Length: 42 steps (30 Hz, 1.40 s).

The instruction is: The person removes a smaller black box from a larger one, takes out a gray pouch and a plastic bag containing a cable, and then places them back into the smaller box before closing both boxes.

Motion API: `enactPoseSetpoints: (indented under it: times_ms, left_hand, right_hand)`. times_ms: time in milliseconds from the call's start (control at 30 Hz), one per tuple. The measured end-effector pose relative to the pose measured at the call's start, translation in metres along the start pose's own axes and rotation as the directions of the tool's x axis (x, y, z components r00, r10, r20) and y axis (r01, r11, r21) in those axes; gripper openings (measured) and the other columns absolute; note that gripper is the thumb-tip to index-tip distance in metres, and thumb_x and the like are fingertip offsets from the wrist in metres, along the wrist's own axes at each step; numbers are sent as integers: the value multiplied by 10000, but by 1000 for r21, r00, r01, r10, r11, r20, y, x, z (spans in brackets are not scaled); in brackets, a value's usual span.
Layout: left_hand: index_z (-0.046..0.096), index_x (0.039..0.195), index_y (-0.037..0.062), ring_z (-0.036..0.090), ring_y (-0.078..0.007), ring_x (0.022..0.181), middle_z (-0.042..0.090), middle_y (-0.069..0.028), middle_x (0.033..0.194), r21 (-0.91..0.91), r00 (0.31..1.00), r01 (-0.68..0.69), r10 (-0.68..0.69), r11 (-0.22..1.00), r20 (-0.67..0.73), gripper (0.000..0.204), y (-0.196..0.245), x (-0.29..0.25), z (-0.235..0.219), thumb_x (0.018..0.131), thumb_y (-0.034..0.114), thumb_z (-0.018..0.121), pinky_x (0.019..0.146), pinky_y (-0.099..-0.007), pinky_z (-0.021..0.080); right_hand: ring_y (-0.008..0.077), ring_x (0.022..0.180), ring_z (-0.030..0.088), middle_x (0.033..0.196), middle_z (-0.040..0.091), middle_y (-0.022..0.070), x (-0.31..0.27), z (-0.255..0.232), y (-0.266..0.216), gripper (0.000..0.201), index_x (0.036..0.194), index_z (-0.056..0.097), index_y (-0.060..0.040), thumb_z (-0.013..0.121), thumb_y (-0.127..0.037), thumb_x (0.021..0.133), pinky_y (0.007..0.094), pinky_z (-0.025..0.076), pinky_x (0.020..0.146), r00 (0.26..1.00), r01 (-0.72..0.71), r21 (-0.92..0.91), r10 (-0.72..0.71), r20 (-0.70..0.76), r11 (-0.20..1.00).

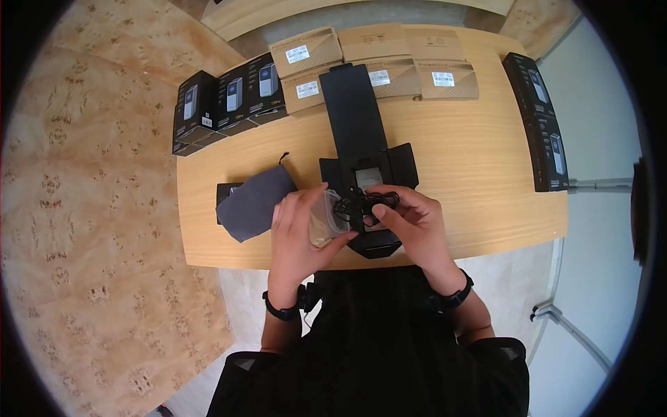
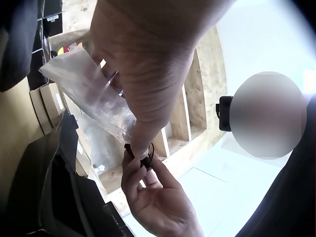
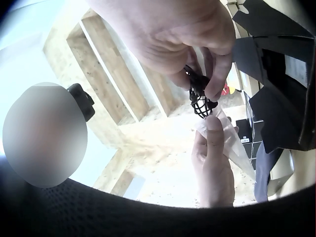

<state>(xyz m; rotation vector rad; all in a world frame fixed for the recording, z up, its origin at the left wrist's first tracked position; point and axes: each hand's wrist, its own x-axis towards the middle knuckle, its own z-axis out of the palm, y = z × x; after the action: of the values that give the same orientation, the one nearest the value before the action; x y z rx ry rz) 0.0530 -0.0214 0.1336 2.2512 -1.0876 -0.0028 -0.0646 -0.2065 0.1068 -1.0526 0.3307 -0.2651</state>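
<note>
My left hand (image 1: 295,226) grips a clear plastic bag (image 1: 321,221), its thumb near the bag's mouth. In the left wrist view the bag (image 2: 91,94) hangs out, crinkled and see-through. A bundle of thin black cable (image 3: 201,94) is pinched between the thumb and fingers of my right hand (image 1: 420,226). In the right wrist view the bundle meets the bag's edge at the left thumb. Below both hands stands an opened black box (image 1: 356,115), flaps spread and long lid folded back. A greyish item (image 1: 368,179) shows inside it; the hands hide the rest.
A grey drawstring pouch (image 1: 257,201) lies on a dark box left of the hands. Black printed boxes (image 1: 233,97) and stacked brown cartons (image 1: 375,45) line the table's back. More black boxes (image 1: 545,146) stand along the right edge. The table's front edge (image 1: 229,267) is close to the body.
</note>
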Motion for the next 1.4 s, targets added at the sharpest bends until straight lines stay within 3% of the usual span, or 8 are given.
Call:
enactPoseSetpoints:
  times_ms: [300, 400, 1100, 1200, 1400]
  left_hand:
    - [622, 1376, 95, 621, -354, 1122, 643, -122, 1218, 5, 1000, -10, 10, 1000, 29, 831, 3, 3, -2, 653, 304, 975, 975, -446, 464]
    - [642, 1363, 91, 618, -360, 1130, 656, -126, 1230, -32, 999, -5, 6, 999, 48, 842, 5, 3, -3, 604, 226, 981, 981, -449, 485]
    - [643, 1372, 105, 636, -365, 1086, 631, -128, 1196, -80, 989, -70, 80, 994, 124, 833, 6, 4, -2, 621, 226, 980, 938, -452, 513]
    - [645, 1370, 102, 635, -363, 1083, 631, -127, 1198, -80, 989, -77, 86, 994, 118, 830, 5, 3, -1, 624, 234, 983, 935, -453, 510]
    - [645, 1367, 91, 639, -352, 1099, 641, -124, 1192, -55, 987, -72, 79, 996, 137, 822, 9, 3, 4, 637, 265, 982, 929, -455, 510]
  right_hand:
    - [48, 845, 640, 974, 688, 7, -1, -1, -5, 266, 1260, 709, 10, 722, -22, 996, 214, 546, 748, 996, -11, -43, 15, 83, 999]
    - [43, 833, 637, 963, 688, -2, 2, -5, -4, 246, 1244, 713, 4, 718, -37, 1002, 212, 539, 736, 995, -46, -69, 52, 88, 997]
    - [33, 750, 625, 856, 702, -9, 11, -12, -16, 190, 1181, 719, 9, 703, -52, 1002, 214, 524, 686, 973, -145, -205, 176, 147, 968]
    - [40, 765, 619, 908, 694, -11, 11, -11, -18, 210, 1205, 716, 10, 703, -30, 1000, 213, 512, 690, 968, -170, -242, 208, 139, 955]
    - [34, 783, 621, 901, 692, -10, 11, -7, -21, 247, 1236, 682, 14, 713, -32, 995, 217, 504, 693, 977, -107, -344, 162, 136, 933]
